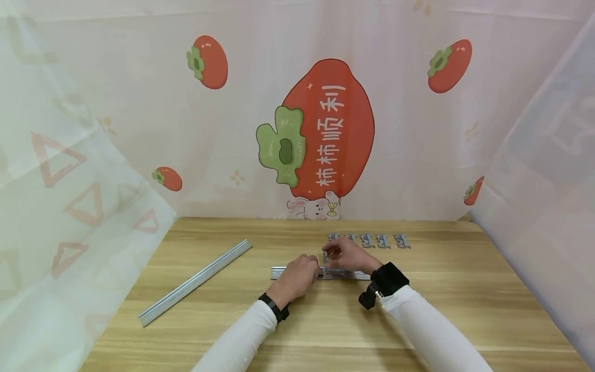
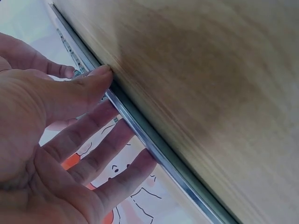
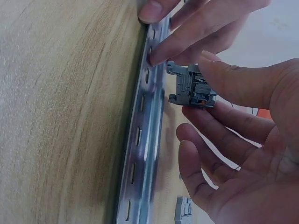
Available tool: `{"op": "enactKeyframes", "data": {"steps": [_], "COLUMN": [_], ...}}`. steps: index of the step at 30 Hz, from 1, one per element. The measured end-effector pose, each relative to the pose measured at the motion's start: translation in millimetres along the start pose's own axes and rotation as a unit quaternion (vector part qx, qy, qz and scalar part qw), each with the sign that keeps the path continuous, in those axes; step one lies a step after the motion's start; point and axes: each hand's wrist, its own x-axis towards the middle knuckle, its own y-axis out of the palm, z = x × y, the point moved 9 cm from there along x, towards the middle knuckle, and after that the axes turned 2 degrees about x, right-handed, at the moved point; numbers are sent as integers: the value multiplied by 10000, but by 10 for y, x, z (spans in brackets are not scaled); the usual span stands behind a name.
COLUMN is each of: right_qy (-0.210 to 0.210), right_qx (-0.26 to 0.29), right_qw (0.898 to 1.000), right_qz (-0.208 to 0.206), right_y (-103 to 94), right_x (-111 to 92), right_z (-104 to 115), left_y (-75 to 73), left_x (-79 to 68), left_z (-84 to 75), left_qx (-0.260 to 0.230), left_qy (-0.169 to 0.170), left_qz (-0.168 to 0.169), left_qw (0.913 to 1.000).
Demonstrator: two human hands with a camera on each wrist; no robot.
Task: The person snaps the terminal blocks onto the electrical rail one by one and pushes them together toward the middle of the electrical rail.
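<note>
A slotted metal DIN rail (image 1: 275,273) lies crosswise on the wooden table in front of me. My left hand (image 1: 297,275) holds it, thumb on the near edge and fingers along the far side, as the left wrist view shows. My right hand (image 1: 350,255) pinches a grey terminal block (image 3: 191,86) between thumb and fingers. In the right wrist view the block's two clip feet face the rail, close beside it; whether they touch it I cannot tell. The left fingertips rest on the rail near the block.
Several more grey terminal blocks (image 1: 382,241) stand in a row behind the right hand. A second, longer metal rail (image 1: 195,283) lies slantwise at the left of the wooden table (image 1: 325,330). A printed curtain (image 1: 395,170) hangs behind and at both sides.
</note>
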Motion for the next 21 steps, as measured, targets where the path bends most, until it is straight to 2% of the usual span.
{"op": "enactKeyframes", "data": {"steps": [8,16,21], "right_qy": [-14,92,136], "right_qx": [-212,-373,-390], "right_qw": [9998,9992,9990], "right_qz": [12,141,148], "right_y": [12,21,27], "right_x": [-11,-9,-3], "right_z": [33,26,11], "left_y": [-2,0,-28], "left_x": [-10,-42,-45], "left_z": [23,159,179], "left_qx": [-97,-388,-380], "left_qy": [54,-429,-550], "left_qz": [-59,14,-2], "left_qw": [9999,9983,9978]}}
